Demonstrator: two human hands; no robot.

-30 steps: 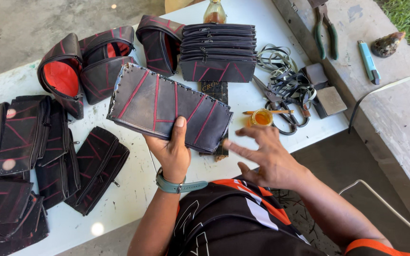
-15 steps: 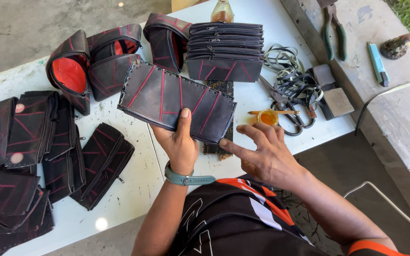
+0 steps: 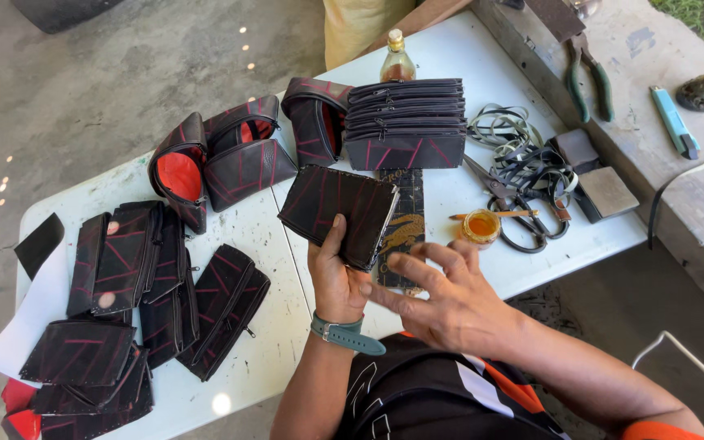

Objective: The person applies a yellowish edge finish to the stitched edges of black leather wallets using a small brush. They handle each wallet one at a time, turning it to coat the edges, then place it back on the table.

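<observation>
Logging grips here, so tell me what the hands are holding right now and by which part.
The left hand holds a black pouch by its near edge, thumb on top. The right hand holds nothing, fingers spread beside it.

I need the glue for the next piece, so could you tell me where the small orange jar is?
In the head view the small orange jar stands on the white table, just beyond the right hand, beside the scissors.
</observation>
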